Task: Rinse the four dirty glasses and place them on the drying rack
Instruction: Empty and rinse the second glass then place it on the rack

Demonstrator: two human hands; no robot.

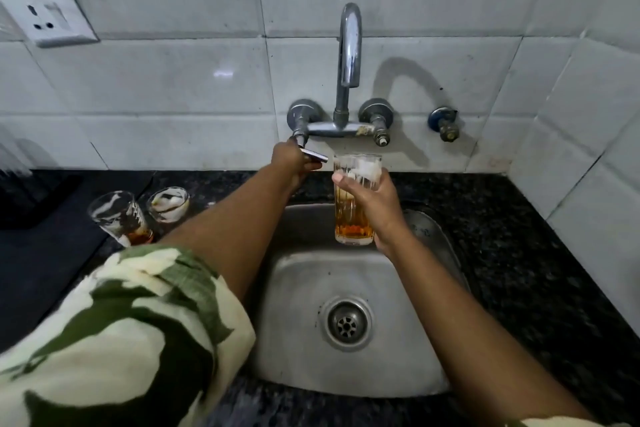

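My right hand [379, 199] grips a tall clear glass [353, 215] upright over the steel sink [298, 315], under the curved tap spout [349, 45]. Amber liquid fills the glass's lower part. My left hand [289, 161] is closed on the left tap lever [313, 155]. No water stream shows from the spout. Two more dirty glasses stand on the dark counter at the left: one [117, 217] with amber dregs, a second [168, 204] just behind it, partly hidden by my left arm. A dark drying rack [20, 198] sits at the far left edge.
White tiled walls rise behind and to the right of the sink. A second tap valve [379, 125] and a blue-collared stopcock [445, 123] stick out of the back wall. A wall socket [48, 15] sits upper left. Speckled black counter [519, 236] surrounds the sink.
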